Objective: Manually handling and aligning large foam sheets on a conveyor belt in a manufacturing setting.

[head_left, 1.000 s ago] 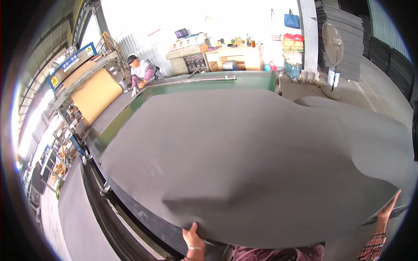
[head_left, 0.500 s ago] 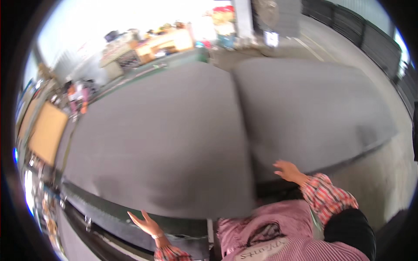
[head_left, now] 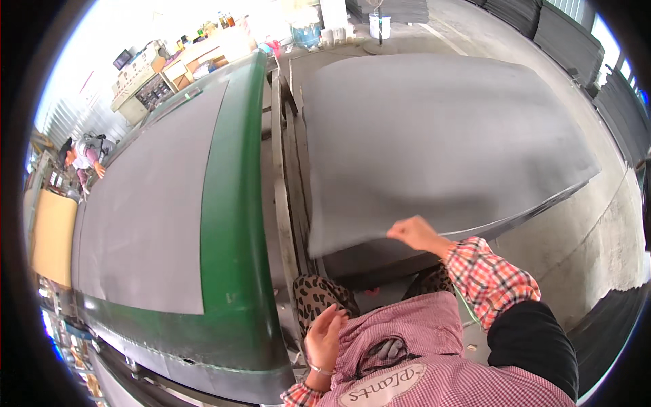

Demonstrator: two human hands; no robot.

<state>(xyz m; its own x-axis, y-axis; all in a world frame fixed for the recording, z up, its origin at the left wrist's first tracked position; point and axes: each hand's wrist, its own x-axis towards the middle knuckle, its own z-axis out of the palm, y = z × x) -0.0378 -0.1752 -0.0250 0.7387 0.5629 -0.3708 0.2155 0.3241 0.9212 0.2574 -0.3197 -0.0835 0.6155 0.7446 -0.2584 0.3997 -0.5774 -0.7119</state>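
My right hand (head_left: pixel 415 234) is slightly blurred, its fingers curled closed at the front edge of a large grey sheet (head_left: pixel 434 136). Whether it pinches that edge I cannot make out. The sheet lies on top of a stack to my right, its surface gently rippled. Close to my apron, my left hand (head_left: pixel 324 337) has its fingers loosely stretched with nothing in them. To the left, another grey sheet (head_left: pixel 146 210) lies flat on a green conveyor belt (head_left: pixel 234 197), some distance from my left hand.
A metal frame (head_left: pixel 288 183) runs between belt and stack. At the far left a person (head_left: pixel 83 159) leans over the belt, near a tan board (head_left: pixel 54 237). Dark stacked sheets (head_left: pixel 573 44) line the far right. A white bucket (head_left: pixel 380 27) stands on the floor behind.
The large sheet in front of me on the left no longer covers the belt's green end. My left hand has moved right toward my apron. My right hand has shifted left and its fingers have curled.
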